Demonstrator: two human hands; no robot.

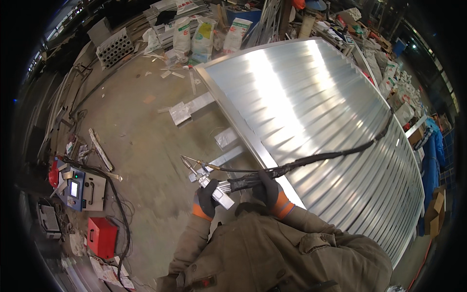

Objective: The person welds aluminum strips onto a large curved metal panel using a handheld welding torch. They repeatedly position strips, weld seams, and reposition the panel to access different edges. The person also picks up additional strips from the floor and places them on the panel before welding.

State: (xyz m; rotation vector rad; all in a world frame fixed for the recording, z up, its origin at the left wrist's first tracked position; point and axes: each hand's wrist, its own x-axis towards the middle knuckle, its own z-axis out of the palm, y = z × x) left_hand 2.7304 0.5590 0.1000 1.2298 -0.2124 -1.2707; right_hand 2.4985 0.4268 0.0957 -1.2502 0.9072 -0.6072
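Note:
My left hand (pixel 209 197), in a dark glove with an orange cuff, is closed round a silver welding gun (pixel 223 198). The gun's thin nozzle points up and to the left, and a fine brass-ended wire tube runs beside it. Just to the right, my right hand (pixel 267 189), gloved alike, grips the black-wrapped cable (pixel 316 157) behind the gun. From there the cable stretches right across a large ribbed metal panel (pixel 335 112). The gun is held over the floor, apart from the panel's near-left frame edge.
Metal box-section supports (pixel 192 108) jut out under the panel's left side. At the left stand a blue-and-grey machine with a screen (pixel 80 189) and a red box (pixel 102 237), with a black hose on the floor. White sacks (pixel 203 39) line the back; a cardboard box (pixel 434 214) is far right.

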